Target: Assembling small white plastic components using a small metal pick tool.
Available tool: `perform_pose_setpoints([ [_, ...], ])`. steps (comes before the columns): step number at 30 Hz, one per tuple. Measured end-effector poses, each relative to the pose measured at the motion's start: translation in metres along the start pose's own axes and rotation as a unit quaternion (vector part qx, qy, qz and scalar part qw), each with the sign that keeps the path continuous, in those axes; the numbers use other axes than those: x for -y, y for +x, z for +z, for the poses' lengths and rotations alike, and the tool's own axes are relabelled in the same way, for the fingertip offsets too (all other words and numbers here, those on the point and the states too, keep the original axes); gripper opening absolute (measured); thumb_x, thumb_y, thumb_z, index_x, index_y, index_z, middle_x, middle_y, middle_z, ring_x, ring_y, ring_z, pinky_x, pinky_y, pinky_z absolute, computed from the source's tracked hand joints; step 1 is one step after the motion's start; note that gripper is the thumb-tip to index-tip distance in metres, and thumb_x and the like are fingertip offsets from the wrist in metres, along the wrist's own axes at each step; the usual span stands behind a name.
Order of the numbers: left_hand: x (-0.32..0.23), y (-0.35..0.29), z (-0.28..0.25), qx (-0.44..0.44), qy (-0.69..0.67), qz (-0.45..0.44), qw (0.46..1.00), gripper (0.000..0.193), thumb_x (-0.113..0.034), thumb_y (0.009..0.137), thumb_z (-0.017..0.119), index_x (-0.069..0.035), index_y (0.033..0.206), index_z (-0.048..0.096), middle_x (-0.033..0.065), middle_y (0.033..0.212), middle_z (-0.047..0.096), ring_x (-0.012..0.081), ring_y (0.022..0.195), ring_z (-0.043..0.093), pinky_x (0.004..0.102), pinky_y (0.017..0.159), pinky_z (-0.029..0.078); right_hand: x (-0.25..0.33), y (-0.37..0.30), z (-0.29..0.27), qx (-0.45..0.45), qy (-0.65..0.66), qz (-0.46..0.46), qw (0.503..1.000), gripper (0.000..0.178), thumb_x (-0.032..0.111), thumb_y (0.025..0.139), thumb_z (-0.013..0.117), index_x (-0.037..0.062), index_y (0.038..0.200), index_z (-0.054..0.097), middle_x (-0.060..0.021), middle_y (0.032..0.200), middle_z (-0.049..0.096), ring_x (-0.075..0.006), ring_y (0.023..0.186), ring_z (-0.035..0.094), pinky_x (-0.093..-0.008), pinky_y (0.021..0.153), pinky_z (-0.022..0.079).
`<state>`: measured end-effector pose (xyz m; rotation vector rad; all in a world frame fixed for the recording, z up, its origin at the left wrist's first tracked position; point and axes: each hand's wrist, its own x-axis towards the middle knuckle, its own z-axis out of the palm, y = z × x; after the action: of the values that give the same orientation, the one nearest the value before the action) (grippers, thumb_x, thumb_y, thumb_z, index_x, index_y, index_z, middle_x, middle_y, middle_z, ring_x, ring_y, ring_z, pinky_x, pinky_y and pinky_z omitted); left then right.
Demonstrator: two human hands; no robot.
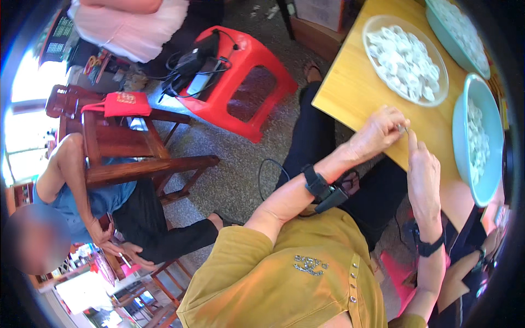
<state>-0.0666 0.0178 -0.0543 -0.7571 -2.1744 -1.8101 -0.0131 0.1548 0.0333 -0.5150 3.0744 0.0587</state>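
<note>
My left hand (380,130) is closed in a pinch over the edge of the yellow table, around a tiny greyish piece too small to name. My right hand (424,169) meets it from the right. Its fingers are closed too, and a thin dark sliver shows at the fingertips; I cannot make out what it is. Just beyond them on the tabletop (350,76) stands a clear shallow bowl (373,23) heaped with small white ring-like pieces (404,63). Both my wrists wear black straps.
Two light-blue basins (488,109) (437,16) at the right hold more white pieces. A red plastic stool (273,82) carries black cables and a device. Left of it stands a wooden chair (126,142) with a red pouch (128,104). Other people sit at the left and lower right.
</note>
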Motion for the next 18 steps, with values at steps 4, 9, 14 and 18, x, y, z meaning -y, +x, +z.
perform_pose_setpoints([
  [4, 0.005, -0.003, -0.005, 0.048, -0.078, -0.116, 0.989, 0.021, -0.001, 0.084, 0.064, -0.005, 0.104, 0.064, 0.0024, 0.096, 0.061, 0.0101, 0.084, 0.06, 0.0236, 0.074, 0.051, 0.004, -0.007, 0.023, -0.058, 0.055, 0.034, 0.996, 0.043, -0.003, 0.078, 0.049, -0.0029, 0.122, 0.049, -0.0154, 0.085, 0.059, -0.0282, 0.076, 0.064, -0.0364, 0.065, 0.052],
  [9, 0.003, -0.002, -0.016, 0.054, -0.075, -0.125, 0.988, 0.027, 0.004, 0.085, 0.062, -0.003, 0.111, 0.062, 0.0038, 0.106, 0.061, 0.0098, 0.088, 0.06, 0.0223, 0.08, 0.051, 0.009, -0.007, 0.037, -0.107, 0.13, 0.062, 0.984, 0.044, 0.001, 0.076, 0.056, 0.0017, 0.12, 0.051, -0.0094, 0.077, 0.058, -0.0234, 0.068, 0.063, -0.0342, 0.061, 0.051],
  [14, -0.002, 0.001, -0.017, 0.08, -0.081, -0.162, 0.98, 0.034, 0.004, 0.087, 0.061, -0.001, 0.121, 0.057, 0.0039, 0.109, 0.059, 0.0086, 0.091, 0.059, 0.0205, 0.084, 0.048, -0.007, -0.022, 0.047, -0.206, 0.278, 0.096, 0.933, 0.034, 0.001, 0.08, 0.054, 0.0018, 0.114, 0.054, -0.0167, 0.079, 0.062, -0.0359, 0.071, 0.062, -0.0431, 0.063, 0.049],
  [18, -0.009, 0.006, -0.016, 0.086, -0.052, -0.14, 0.985, 0.035, 0.0, 0.086, 0.061, -0.004, 0.121, 0.059, 0.005, 0.116, 0.053, 0.0083, 0.085, 0.057, 0.0211, 0.079, 0.048, -0.011, -0.028, 0.049, -0.199, 0.354, 0.126, 0.905, 0.033, 0.001, 0.08, 0.054, 0.0031, 0.113, 0.055, -0.0181, 0.08, 0.062, -0.0367, 0.07, 0.061, -0.0441, 0.063, 0.049],
])
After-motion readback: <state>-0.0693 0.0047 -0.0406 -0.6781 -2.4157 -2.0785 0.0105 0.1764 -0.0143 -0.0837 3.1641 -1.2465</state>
